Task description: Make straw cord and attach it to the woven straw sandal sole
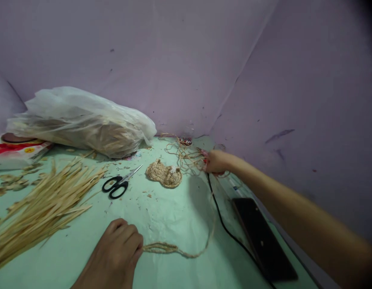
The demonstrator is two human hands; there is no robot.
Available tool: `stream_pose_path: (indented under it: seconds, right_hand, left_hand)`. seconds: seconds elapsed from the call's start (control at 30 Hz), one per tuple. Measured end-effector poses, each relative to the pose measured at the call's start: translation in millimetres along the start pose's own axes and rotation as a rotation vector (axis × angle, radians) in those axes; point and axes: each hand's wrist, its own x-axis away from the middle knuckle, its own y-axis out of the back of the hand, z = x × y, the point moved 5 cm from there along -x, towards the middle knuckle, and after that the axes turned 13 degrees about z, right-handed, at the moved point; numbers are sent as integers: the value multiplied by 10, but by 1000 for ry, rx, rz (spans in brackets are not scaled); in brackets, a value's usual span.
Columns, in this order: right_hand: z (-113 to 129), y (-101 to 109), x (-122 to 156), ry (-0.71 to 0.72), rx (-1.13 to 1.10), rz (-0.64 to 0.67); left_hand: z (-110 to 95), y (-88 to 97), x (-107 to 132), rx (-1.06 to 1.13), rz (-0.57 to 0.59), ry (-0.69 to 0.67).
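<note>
My left hand (118, 251) is closed at the front of the table. From its fist runs a folded, twisted straw cord (160, 248), which trails right in a thin strand. Far to the right, my right hand (217, 161) is closed around a red object (205, 157), mostly hidden by the fingers. A black cable (219, 214) leads up to that hand. Loose tangled strands (186, 157) lie just left of it. Between the hands, further back, rests a coiled straw piece (164, 174) of two joined rounds with a whitish patch.
Black-handled scissors (118, 185) lie left of the coiled piece. A bundle of flat straw strips (50, 200) spreads over the left side. Behind it are a stuffed plastic bag (83, 120) and a red-and-white packet (20, 152). A dark phone (264, 241) lies near the right wall.
</note>
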Motion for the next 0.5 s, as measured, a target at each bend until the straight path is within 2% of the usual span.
stream_pose_path:
  seconds: [0.07,0.13,0.2,0.27,0.37,0.5]
  right_hand:
    - [208,189,-33,36,46,2]
    - [447,346,-67,110,66,-91]
    - [625,383,-113,149,92,-155]
    - [685,318,-169,150,120,-157]
    - [527,222,-220,103,127,-164]
    - [-9,215,-270,-87,78,-192]
  left_hand:
    - [10,-9,5,2,-1,-2]
    - [14,-12,9,4,-4,-9]
    - [15,-9,11,6,-7,-11]
    - [14,-5,13,5,-9,-8]
    - [9,-5,15,6,1,-2]
    - [7,0,13,27,9,25]
